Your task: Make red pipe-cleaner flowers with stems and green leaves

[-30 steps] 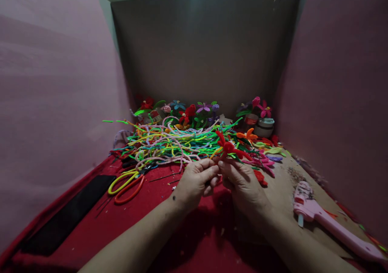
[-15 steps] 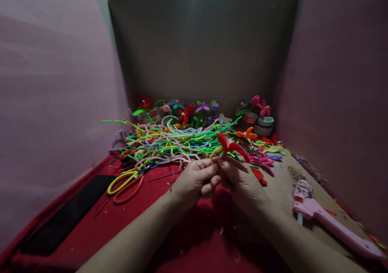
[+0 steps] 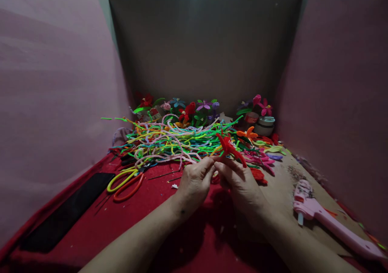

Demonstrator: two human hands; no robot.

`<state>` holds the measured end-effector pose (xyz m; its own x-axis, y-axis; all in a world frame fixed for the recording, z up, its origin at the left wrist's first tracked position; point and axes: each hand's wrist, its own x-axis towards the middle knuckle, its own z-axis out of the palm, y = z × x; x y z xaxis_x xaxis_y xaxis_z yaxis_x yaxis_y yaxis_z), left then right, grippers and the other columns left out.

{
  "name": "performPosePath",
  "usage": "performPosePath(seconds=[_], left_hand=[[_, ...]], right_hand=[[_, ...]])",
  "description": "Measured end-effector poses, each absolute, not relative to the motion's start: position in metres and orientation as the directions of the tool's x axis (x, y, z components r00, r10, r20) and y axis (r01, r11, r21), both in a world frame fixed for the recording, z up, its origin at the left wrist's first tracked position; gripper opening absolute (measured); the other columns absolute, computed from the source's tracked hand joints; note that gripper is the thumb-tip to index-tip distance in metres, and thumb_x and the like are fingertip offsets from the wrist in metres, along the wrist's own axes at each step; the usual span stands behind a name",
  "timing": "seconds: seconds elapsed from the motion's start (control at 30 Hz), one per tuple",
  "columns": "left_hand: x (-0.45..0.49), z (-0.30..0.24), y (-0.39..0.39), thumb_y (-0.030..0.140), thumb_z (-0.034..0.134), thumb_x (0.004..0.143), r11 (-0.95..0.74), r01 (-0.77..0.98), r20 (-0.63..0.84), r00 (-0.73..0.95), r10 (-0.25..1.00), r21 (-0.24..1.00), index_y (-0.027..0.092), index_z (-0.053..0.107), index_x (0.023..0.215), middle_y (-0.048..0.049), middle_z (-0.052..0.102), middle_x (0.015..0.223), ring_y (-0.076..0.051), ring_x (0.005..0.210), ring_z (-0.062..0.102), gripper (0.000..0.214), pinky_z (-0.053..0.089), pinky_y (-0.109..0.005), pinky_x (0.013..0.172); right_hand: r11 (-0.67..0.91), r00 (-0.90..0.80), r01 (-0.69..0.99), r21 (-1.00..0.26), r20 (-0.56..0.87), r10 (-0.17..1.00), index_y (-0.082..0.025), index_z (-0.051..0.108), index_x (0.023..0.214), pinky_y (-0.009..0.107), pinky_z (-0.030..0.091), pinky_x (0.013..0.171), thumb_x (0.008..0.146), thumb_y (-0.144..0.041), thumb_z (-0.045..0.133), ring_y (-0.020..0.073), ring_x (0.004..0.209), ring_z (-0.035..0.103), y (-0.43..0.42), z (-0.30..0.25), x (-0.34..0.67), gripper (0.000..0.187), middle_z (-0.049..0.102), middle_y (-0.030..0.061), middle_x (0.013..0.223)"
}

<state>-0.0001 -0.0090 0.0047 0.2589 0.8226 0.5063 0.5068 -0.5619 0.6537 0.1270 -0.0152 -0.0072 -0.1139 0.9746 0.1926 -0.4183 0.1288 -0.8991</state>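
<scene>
A red pipe-cleaner flower (image 3: 228,148) with whitish bits at its centre rises just above my fingertips. My left hand (image 3: 195,180) is closed in a pinch at the flower's base. Close beside it, my right hand (image 3: 242,184) also pinches the base, its fingers curled under the petals. The stem is hidden by the fingers. Behind both hands lies a heap of many-coloured pipe cleaners (image 3: 176,139). To the right of my right hand are a red fuzzy piece (image 3: 258,176) and pink petals (image 3: 262,159).
Scissors with yellow and red handles (image 3: 129,186) and a black flat object (image 3: 69,212) lie on the red cloth (image 3: 127,232) at left. A pink glue gun (image 3: 327,218) rests on the brown board (image 3: 287,200) at right. Finished flowers (image 3: 188,111) and a lidded jar (image 3: 264,125) stand behind.
The red flower has turned and tipped to the right, its petals now seen more from the side. My left hand's fingers have shifted at its base. A small white scrap shows on the cloth.
</scene>
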Motion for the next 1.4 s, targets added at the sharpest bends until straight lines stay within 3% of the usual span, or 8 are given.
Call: performPosePath(seconds=[0.23,0.43,0.6,0.7,0.77,0.93,1.1,1.4], left_hand=[[0.003,0.016,-0.009,0.029,0.051,0.08,-0.115,-0.003,0.11,0.31,0.944,0.993,0.015,0.052,0.068,0.0067,0.04,0.048,-0.003,0.038,0.028,0.019,0.021,-0.017,0.038],[-0.001,0.014,-0.006,0.034,0.059,0.077,0.149,-0.265,-0.008,0.469,0.883,0.953,0.014,0.051,0.068,0.0074,0.04,0.044,-0.001,0.031,0.024,0.024,0.017,-0.015,0.033],[-0.003,0.015,-0.006,0.031,0.057,0.079,0.322,-0.356,-0.039,0.617,0.786,0.877,0.019,0.053,0.091,0.0113,0.037,0.045,0.0,0.03,0.01,0.017,0.017,-0.014,0.031],[-0.001,0.014,-0.006,0.036,0.053,0.081,0.202,-0.242,-0.025,0.582,0.813,0.949,0.018,0.053,0.087,0.0095,0.039,0.048,-0.001,0.03,0.017,0.019,0.019,-0.015,0.033],[0.001,0.011,-0.007,0.035,0.052,0.081,-0.059,-0.06,0.08,0.458,0.885,0.996,0.016,0.054,0.078,0.0064,0.044,0.051,-0.003,0.035,0.029,0.019,0.024,-0.016,0.037],[0.002,-0.001,-0.009,0.022,0.047,0.081,-0.616,0.414,0.558,0.265,0.786,0.671,0.016,0.056,0.071,0.0013,0.05,0.06,-0.008,0.053,0.043,0.014,0.033,-0.021,0.054],[0.0,0.003,-0.01,0.025,0.043,0.086,-0.532,0.397,0.457,0.274,0.846,0.748,0.016,0.059,0.074,0.0016,0.052,0.059,-0.008,0.053,0.044,0.021,0.034,-0.021,0.055],[0.004,0.019,-0.012,0.028,0.055,0.078,-0.144,-0.079,0.161,0.294,0.942,0.986,0.013,0.059,0.071,0.0043,0.047,0.054,-0.004,0.044,0.033,0.017,0.026,-0.018,0.044]], right_hand=[[0.059,-0.208,-0.439,-0.897,0.166,0.964,-0.019,0.067,0.085,0.025,0.031,0.049,0.071,-0.033,0.066,0.0094,0.048,0.038,-0.004,-0.01,0.132,0.02,0.053,-0.003,0.055],[0.012,-0.258,-0.457,-0.889,0.145,0.955,-0.018,0.066,0.085,0.025,0.03,0.048,0.067,-0.034,0.069,0.0089,0.048,0.037,-0.002,-0.005,0.134,0.025,0.052,-0.0032,0.055],[0.019,-0.273,-0.499,-0.866,0.178,0.945,-0.018,0.064,0.073,0.023,0.028,0.047,0.07,-0.033,0.068,0.008,0.048,0.037,-0.002,-0.011,0.134,0.016,0.05,-0.0033,0.056],[0.074,-0.19,-0.514,-0.854,0.198,0.962,-0.017,0.063,0.069,0.023,0.029,0.047,0.071,-0.032,0.067,0.0081,0.049,0.039,-0.004,-0.013,0.132,0.016,0.049,-0.0034,0.054],[0.092,-0.131,-0.512,-0.854,0.184,0.974,-0.017,0.064,0.072,0.023,0.032,0.048,0.072,-0.032,0.067,0.0085,0.051,0.041,-0.005,-0.013,0.13,0.015,0.051,-0.0027,0.058],[0.15,-0.039,-0.458,-0.876,0.189,0.981,-0.018,0.065,0.077,0.024,0.036,0.051,0.068,-0.033,0.068,0.0105,0.056,0.044,-0.01,-0.011,0.127,0.018,0.055,-0.0011,0.063],[0.216,-0.061,-0.325,-0.921,0.248,0.967,-0.023,0.066,0.084,0.025,0.032,0.05,0.071,-0.036,0.066,0.0101,0.051,0.038,-0.011,-0.009,0.128,0.019,0.052,-0.0033,0.06],[0.148,-0.168,-0.369,-0.918,0.222,0.961,-0.02,0.068,0.087,0.025,0.029,0.051,0.076,-0.034,0.061,0.0097,0.052,0.035,-0.007,-0.009,0.131,0.019,0.051,-0.0023,0.06]])
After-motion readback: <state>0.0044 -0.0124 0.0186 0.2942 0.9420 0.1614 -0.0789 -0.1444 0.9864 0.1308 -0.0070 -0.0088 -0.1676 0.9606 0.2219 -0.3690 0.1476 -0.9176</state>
